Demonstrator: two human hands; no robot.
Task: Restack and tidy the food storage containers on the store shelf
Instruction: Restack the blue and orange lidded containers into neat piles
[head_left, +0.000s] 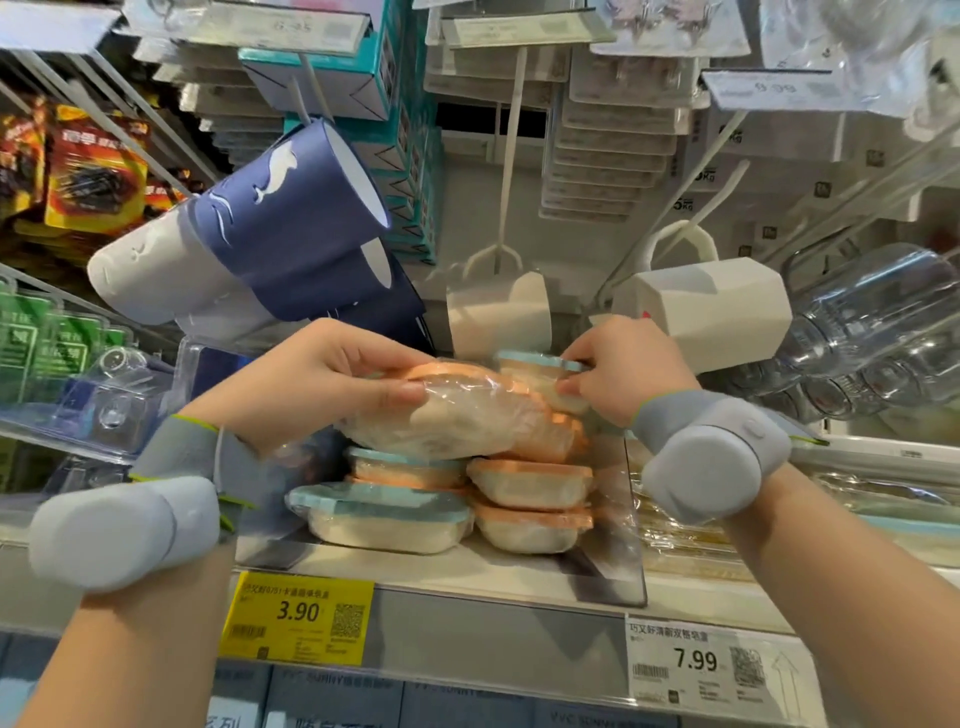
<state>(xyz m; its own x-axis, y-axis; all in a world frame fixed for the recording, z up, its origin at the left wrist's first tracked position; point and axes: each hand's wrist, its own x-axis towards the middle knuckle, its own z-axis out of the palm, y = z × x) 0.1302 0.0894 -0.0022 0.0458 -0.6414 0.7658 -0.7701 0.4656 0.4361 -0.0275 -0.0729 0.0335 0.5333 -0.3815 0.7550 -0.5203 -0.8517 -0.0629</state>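
Observation:
My left hand (311, 379) grips a plastic-wrapped container with an orange lid (462, 415), held tilted above the pile. My right hand (628, 374) pinches a blue-lidded container (535, 371) just behind it, at the top right of the pile. Below sit more wrapped containers: a blue-lidded one (379, 514) at the front left, another blue-lidded one (410, 465) above it, and two orange-lidded ones (530, 483) stacked at the right. All rest in a clear shelf tray (634, 551).
Navy and white cups (270, 234) hang on pegs at the left; a beige mug (498, 312) and white mug (711, 306) hang just behind the pile. Clear bottles (872, 332) lie right. Yellow 3.90 tag (298, 616) and white 7.99 tag (696, 662) line the shelf edge.

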